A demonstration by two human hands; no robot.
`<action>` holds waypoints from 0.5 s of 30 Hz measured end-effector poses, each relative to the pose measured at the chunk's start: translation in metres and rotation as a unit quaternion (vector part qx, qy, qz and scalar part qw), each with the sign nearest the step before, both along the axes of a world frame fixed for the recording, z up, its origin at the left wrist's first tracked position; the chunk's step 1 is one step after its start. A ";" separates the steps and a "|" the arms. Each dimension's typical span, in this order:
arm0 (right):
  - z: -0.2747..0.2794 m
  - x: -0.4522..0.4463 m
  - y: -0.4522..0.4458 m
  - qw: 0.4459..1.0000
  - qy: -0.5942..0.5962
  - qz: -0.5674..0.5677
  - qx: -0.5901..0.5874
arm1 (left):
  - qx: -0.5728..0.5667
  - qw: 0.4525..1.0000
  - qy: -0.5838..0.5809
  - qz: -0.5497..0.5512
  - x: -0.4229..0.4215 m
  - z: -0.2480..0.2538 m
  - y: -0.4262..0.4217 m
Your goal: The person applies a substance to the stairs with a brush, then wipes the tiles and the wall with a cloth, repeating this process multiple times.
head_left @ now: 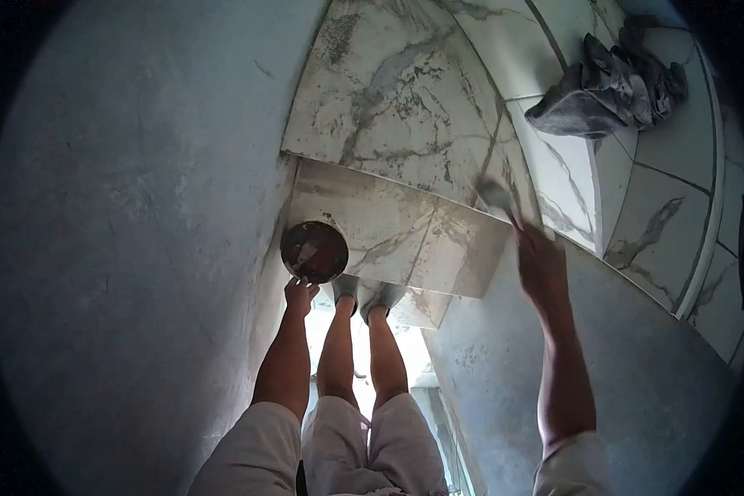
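Observation:
My left hand point(302, 293) grips the near rim of a round dark bowl point(316, 252), its fingers closed at the edge. Reddish-brown and pale residue shows inside the bowl. Off to the right, my right hand point(541, 256) is closed around the handle of a short tool with a flat grey head point(496, 197). Motion blur hides its exact kind. The grey head is over the edge of a marble-patterned tiled step point(397, 99), whose surface carries grey smears; I cannot tell whether they touch.
My feet, in dark footwear point(347, 289), stand near a lower tiled step point(372, 219). A bare grey wall point(140, 207) rises at left. A crumpled dark grey cloth point(603, 91) lies on white marble-patterned tiles point(653, 223) at upper right. Another grey wall point(570, 331) is at lower right.

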State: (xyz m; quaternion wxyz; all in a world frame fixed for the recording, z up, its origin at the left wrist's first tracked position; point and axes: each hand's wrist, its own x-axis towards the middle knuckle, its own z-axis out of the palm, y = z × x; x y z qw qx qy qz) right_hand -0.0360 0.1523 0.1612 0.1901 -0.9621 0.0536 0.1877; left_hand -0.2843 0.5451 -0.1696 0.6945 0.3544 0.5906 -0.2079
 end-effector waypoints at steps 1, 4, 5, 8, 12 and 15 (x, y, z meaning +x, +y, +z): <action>-0.015 0.036 0.021 0.995 -0.058 0.075 0.006 | 0.005 1.000 -0.007 0.003 0.001 -0.002 0.001; -0.067 0.173 0.104 0.976 -0.121 0.183 0.010 | 0.033 0.999 0.025 -0.012 0.004 -0.010 0.003; -0.089 0.217 0.132 0.953 -0.210 0.219 0.003 | 0.042 0.999 0.010 -0.004 0.003 -0.012 0.002; -0.117 0.318 0.208 0.962 -0.065 0.232 -0.130 | 0.081 0.994 -0.047 -0.052 -0.008 -0.007 -0.002; -0.133 0.312 0.244 0.974 -0.185 0.132 -0.009 | 0.091 0.994 -0.015 -0.064 -0.042 0.048 -0.012; -0.127 0.225 0.247 0.983 -0.098 0.139 0.072 | 0.104 0.992 -0.060 -0.045 -0.076 0.116 -0.025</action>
